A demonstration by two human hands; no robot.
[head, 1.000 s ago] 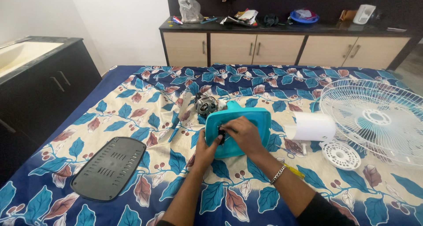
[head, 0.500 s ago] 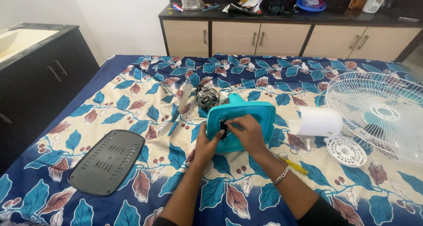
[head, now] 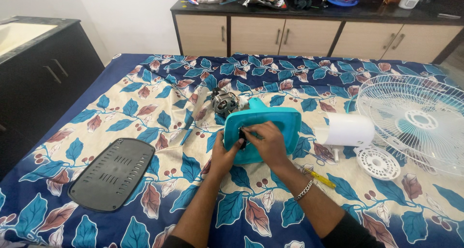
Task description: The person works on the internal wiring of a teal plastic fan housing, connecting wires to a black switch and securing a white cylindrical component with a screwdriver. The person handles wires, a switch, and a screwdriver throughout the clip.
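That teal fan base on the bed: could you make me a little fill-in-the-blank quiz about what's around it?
1. Both hands, the left hand and the right hand, rest on the teal fan base, whose colour is ____.
2. The dark grey vented cover plate lies to the ____ of the hands.
3. The round white fan guard lies at the ____ edge of the view.
4. The yellow-handled screwdriver lies beside the ____ forearm.

Missing words: teal; left; right; right
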